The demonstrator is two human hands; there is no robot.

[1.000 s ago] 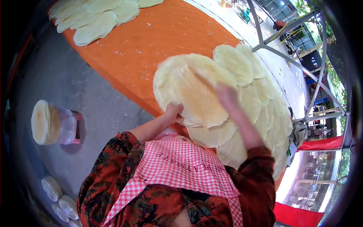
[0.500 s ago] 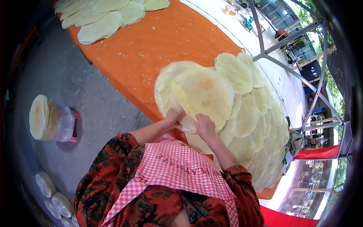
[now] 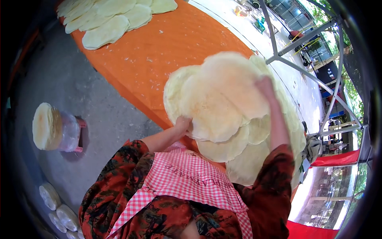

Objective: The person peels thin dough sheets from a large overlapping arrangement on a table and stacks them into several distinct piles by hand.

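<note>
My right hand (image 3: 266, 87), smeared by motion, grips the right edge of a thin round flatbread (image 3: 234, 81) that is also blurred as it swings over the others. My left hand (image 3: 184, 124) is closed at the near left edge of another pale flatbread (image 3: 209, 115), on top of a small pile. Beneath and to the right, overlapping flatbreads (image 3: 248, 163) spread over the orange-covered table (image 3: 131, 73). My right forearm hides part of them.
More flatbreads (image 3: 105, 32) overlap at the table's far left end. On the grey floor at left, a stack of flatbreads (image 3: 47, 126) in clear plastic sits on a small red stool (image 3: 81, 123). Several wrapped packs (image 3: 65, 217) lie nearer. Metal frame poles (image 3: 306, 40) rise at right.
My right hand has swung up and to the right from the pile's near edge, carrying a flatbread with it. My left hand stays at the near left edge.
</note>
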